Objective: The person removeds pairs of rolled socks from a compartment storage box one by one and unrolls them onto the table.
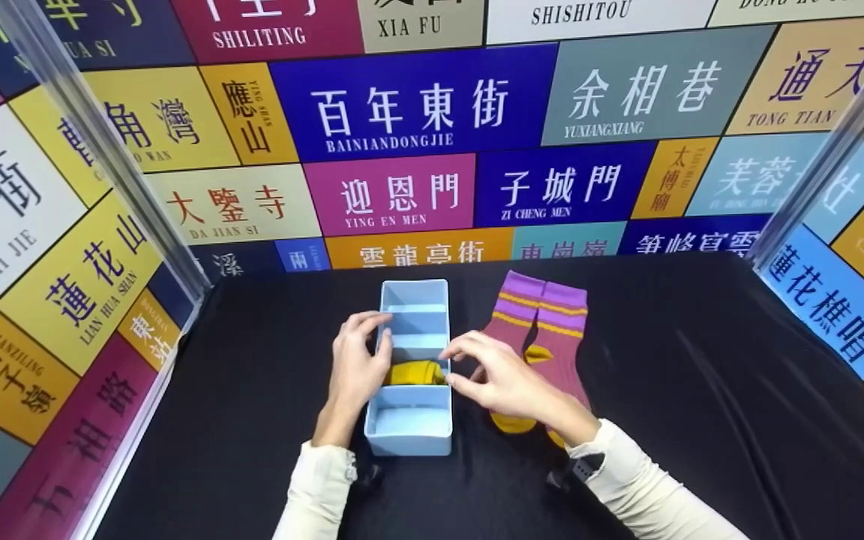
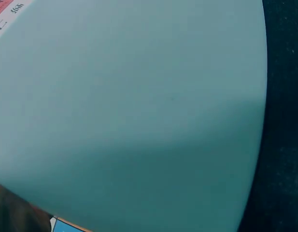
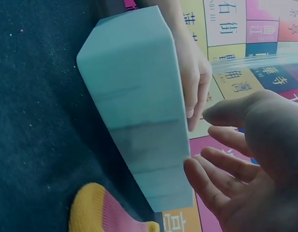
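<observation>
A light blue divided storage box [image 1: 408, 444] stands on the black cloth, and its outer wall [image 2: 139, 87] fills most of the left wrist view. In one of its compartments lies a folded yellow sock bundle [image 1: 415, 373]. My left hand [image 1: 361, 358] is at the box's left rim, its fingers loosely bent and its thumb over the edge. Across from it, my right hand [image 1: 498, 373] has its fingertips by the right rim, close to the bundle. The right wrist view shows these fingers [image 3: 211, 191] apart, with nothing between them.
A pair of purple and pink socks [image 1: 556, 352] with yellow stripes, heels and toes lies flat to the right of the box, partly beneath my right forearm. Black cloth [image 1: 672, 420] covers the table. Panels with printed signs [image 1: 409, 97] rise behind and at the sides.
</observation>
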The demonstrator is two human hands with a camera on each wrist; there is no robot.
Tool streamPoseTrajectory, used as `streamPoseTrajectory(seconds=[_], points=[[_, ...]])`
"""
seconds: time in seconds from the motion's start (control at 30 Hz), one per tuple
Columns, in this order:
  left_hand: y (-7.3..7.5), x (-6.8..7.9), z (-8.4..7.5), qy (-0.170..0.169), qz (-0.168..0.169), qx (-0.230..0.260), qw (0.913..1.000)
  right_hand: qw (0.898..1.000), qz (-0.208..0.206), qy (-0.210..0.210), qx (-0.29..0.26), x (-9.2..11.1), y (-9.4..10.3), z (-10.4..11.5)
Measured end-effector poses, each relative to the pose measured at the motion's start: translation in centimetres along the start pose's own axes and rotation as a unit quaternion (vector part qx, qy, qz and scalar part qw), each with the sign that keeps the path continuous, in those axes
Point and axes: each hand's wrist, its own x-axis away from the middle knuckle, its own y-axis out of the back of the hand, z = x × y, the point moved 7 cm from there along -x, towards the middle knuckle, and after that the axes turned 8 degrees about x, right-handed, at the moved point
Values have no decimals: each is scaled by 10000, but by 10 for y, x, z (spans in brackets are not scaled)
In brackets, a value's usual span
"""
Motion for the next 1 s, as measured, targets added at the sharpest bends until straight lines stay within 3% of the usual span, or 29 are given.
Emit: streamPoseTrajectory(seconds=[0.23, 0.4, 0.57, 0.8, 1.0], points=[[-2, 5, 10, 462, 0, 251, 9986, 9976, -112, 634, 270, -1, -10, 5], [-5, 8, 20, 913, 81, 550, 9943, 9966, -373, 653, 336, -1, -10, 4], [-8, 9, 26, 1095, 218, 832, 9903, 9956, -480, 580, 559, -4, -10, 5], [-9, 12, 32, 1278, 363, 1173, 9842, 9967, -179, 612, 508, -11, -18, 4], [-9, 12, 38, 1299, 321, 1233, 9833, 9933, 117, 760, 867, -17, -26, 7]])
